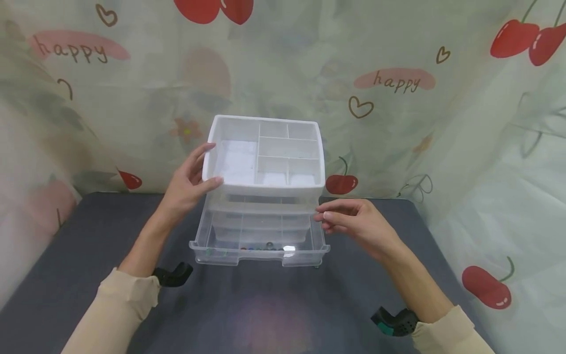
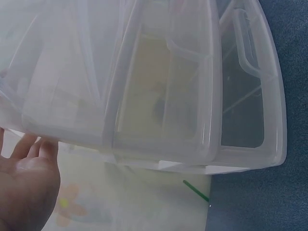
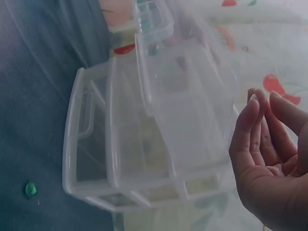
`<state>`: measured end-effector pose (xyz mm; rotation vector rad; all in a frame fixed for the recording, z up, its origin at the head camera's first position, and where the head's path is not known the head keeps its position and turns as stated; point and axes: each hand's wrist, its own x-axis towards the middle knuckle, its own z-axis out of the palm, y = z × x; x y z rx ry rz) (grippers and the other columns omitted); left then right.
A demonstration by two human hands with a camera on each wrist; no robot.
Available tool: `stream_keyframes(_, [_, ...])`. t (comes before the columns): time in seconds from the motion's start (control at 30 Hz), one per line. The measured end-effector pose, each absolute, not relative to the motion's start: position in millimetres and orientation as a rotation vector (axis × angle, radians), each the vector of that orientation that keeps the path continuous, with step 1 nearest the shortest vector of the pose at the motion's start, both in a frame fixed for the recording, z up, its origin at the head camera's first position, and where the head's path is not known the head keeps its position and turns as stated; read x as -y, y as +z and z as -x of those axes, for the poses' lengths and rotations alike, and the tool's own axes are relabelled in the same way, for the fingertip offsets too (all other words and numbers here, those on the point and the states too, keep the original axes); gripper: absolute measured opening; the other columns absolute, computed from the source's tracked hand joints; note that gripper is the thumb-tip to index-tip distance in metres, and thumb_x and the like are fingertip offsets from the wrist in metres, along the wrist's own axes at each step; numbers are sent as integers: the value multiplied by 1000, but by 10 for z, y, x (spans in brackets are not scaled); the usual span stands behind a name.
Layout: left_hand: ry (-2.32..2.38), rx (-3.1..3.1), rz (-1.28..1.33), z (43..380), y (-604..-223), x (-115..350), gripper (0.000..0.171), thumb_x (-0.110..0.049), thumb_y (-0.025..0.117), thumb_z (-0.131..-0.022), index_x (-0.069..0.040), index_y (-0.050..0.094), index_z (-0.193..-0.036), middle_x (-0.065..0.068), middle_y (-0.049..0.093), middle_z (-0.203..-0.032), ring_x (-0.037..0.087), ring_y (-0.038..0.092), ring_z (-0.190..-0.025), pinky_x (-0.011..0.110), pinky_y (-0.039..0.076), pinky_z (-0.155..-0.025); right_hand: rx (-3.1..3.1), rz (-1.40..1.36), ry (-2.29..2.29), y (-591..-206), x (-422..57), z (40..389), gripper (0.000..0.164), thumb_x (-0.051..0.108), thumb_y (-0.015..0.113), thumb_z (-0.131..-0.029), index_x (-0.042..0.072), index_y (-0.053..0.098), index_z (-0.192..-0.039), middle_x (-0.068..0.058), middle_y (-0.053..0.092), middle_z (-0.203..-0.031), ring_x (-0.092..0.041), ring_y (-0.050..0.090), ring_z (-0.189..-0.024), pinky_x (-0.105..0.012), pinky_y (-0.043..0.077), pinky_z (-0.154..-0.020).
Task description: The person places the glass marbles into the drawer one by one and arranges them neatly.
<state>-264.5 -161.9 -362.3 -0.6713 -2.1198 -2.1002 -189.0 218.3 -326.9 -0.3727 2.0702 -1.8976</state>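
Note:
A small plastic drawer box with a white compartmented top tray (image 1: 236, 162) stands at the middle of the table. One clear drawer (image 1: 261, 255) is pulled out, with several small beads (image 1: 269, 246) along its front. My left hand (image 1: 187, 179) rests on the left side of the tray, thumb over the front corner and fingertips at the rim. Beside the drawer's right side is my right hand (image 1: 358, 223), fingers loosely bent. The right wrist view shows a gap between thumb and fingertips, with nothing seen in it.
A green bead (image 3: 31, 189) lies on the dark table (image 1: 274, 314) by the drawer box's front right. Behind the box hangs a cherry-printed curtain (image 1: 283, 64), which also closes in both sides. The white tray's compartments hold nothing visible.

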Motion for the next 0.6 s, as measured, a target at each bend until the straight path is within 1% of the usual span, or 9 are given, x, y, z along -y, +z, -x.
stream_keyframes(0.13, [-2094,2125,668,2649,-3623,1617,71,1,65,-93,-22,36,-153,20,28,-158,36,38,-137,21,48,-87,-2081,325,-1910,-3328,-2302,1886,34,10,69,-94,-10,63,-122,-13,73,-108,-23,68,-90,-35,54,-86])
stream_keyframes(0.3, [-2106,2116,668,2653,-3623,1611,71,2,66,-93,-21,37,-153,21,29,-158,37,38,-136,21,48,-87,-2133,302,-1892,-3467,-2414,1873,28,12,69,-94,-4,68,-118,-12,73,-106,-23,68,-92,-34,54,-87])
stream_keyframes(0.43, [-2105,2124,650,2650,-3621,1618,70,2,66,-93,-22,37,-152,20,28,-159,36,38,-137,20,48,-87,-2147,269,-1896,-3653,-2460,1842,35,13,70,-94,-9,64,-121,-8,74,-106,-22,69,-95,-33,54,-88])
stream_keyframes(0.6, [-2117,2119,651,2650,-3619,1617,70,1,66,-93,-22,37,-153,20,28,-159,36,38,-137,20,48,-87,-2172,199,-1912,-3903,-2515,1815,38,17,71,-93,-8,64,-121,-7,73,-108,-20,69,-96,-33,54,-87])
